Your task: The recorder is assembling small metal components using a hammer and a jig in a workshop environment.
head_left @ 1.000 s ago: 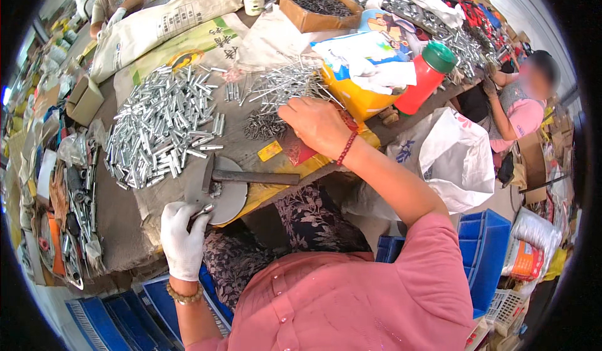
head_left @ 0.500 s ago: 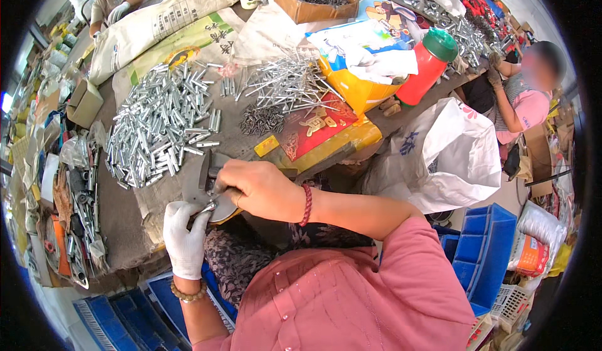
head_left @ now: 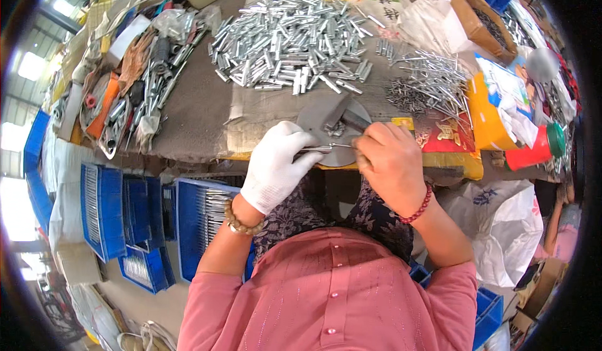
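Observation:
My left hand (head_left: 276, 163), in a white knit glove, is closed on a small silver metal tube (head_left: 318, 149) at the table's near edge. My bare right hand (head_left: 395, 163) pinches a thin metal rod (head_left: 342, 145), which lines up with the tube's end; whether it is inside cannot be seen. Just under and beyond them is a round grey metal plate (head_left: 306, 116). On it lies a dark, hammer-like steel block (head_left: 336, 109) with a few small metal bits beside it. A big pile of silver tubes (head_left: 288, 43) is spread beyond the plate.
Thin rods with round heads (head_left: 436, 78) and small dark screw-like pieces (head_left: 407, 95) lie to the right, near a red-lidded-green jar (head_left: 530, 155). Tools (head_left: 144, 87) crowd the left. Blue bins (head_left: 103, 207) stand below the table; a white sack (head_left: 495, 225) sits at right.
The view has swung left. My right hand has drawn away from the left fingertips to the right, and a thin rod now shows between the hands.

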`<control>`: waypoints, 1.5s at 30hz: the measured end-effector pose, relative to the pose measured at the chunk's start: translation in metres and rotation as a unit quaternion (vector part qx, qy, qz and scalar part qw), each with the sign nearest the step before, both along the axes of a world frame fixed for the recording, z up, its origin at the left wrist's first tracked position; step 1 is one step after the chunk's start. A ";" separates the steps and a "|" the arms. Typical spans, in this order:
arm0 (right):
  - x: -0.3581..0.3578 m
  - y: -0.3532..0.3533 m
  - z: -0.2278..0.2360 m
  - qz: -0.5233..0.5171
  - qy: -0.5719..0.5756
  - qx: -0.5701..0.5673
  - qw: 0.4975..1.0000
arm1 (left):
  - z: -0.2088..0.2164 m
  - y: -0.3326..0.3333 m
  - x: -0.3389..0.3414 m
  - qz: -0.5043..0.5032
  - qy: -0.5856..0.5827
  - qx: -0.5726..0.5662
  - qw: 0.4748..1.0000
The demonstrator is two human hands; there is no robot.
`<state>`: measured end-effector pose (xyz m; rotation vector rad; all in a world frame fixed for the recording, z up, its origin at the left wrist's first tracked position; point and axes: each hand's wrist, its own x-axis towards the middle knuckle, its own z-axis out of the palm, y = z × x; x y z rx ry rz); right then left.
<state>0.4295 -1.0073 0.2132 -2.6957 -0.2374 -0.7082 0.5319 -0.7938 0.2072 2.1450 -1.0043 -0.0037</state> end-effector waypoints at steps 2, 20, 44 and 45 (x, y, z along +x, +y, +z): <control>0.001 0.000 0.002 0.013 0.006 0.019 1.000 | 0.000 0.003 0.000 0.000 -0.006 0.001 1.000; 0.003 -0.004 -0.001 0.041 0.004 0.029 0.999 | -0.007 0.005 0.000 0.008 -0.017 -0.014 1.000; -0.021 -0.097 0.000 -0.227 0.043 0.090 0.969 | -0.006 0.002 -0.002 0.011 0.007 -0.027 1.000; -0.021 -0.096 0.000 -0.224 0.055 0.100 0.968 | -0.006 0.002 -0.002 0.012 0.007 -0.028 1.000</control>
